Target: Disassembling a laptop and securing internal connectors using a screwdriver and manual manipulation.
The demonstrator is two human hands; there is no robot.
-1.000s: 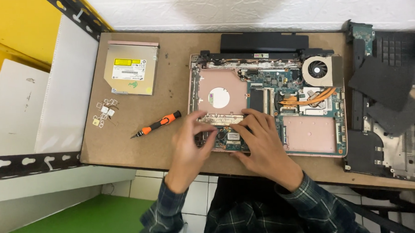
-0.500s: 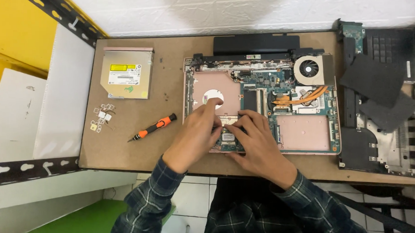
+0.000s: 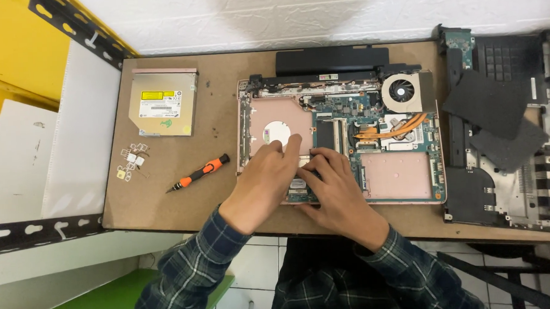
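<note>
1. Here, both hands are resting on the opened laptop base (image 3: 341, 140), which is lying on the brown table (image 3: 222, 199) with its circuit board showing.
2. The left hand (image 3: 266, 176) is pressing curled fingers onto a small component (image 3: 298, 184) near the front edge of the board, forefinger stretched toward the pink panel.
3. The right hand (image 3: 337, 186) is lying just beside it, fingers bent and touching the same small component; whether either hand is actually gripping it, I cannot tell.
4. An orange-handled screwdriver (image 3: 199, 173) is lying on the table to the left, apart from the hands.
5. A disc drive (image 3: 162, 103) is sitting farther left, with small loose parts (image 3: 132, 162) below it.
6. Dark laptop covers (image 3: 506, 134) are lying to the right.
</note>
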